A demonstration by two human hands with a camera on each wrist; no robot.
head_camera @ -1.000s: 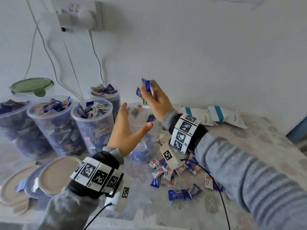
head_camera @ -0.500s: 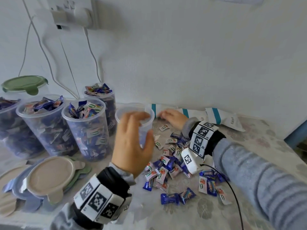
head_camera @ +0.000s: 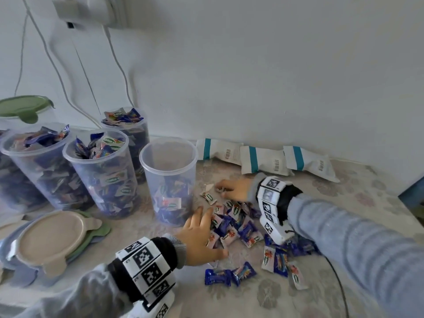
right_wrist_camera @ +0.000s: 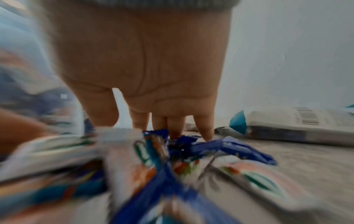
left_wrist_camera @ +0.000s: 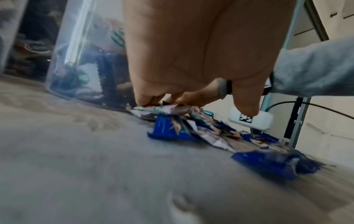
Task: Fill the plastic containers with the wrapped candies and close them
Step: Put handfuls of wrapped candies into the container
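A clear plastic container [head_camera: 168, 180], about a third filled with wrapped candies, stands open in the middle. Right of it lies a pile of blue and white wrapped candies [head_camera: 238, 228] on the table. My left hand [head_camera: 204, 228] rests on the pile's near-left side with its fingers spread; the left wrist view shows my left hand [left_wrist_camera: 187, 78] with its fingertips touching wrappers [left_wrist_camera: 172, 130]. My right hand [head_camera: 229, 188] lies palm down at the pile's far side. In the right wrist view, the extended fingers of my right hand [right_wrist_camera: 164, 124] touch blue wrappers [right_wrist_camera: 229, 150].
Three open containers [head_camera: 107, 175] heaped with candies stand left of the middle one, and one with a green lid [head_camera: 23, 107] behind them. Loose lids [head_camera: 52, 237] are stacked at the front left. Three white packets [head_camera: 263, 162] lie along the wall. Stray candies [head_camera: 229, 275] lie nearer me.
My right hand dropped from above the container down to the pile. My left hand let go of the container and came down onto the pile's near side.
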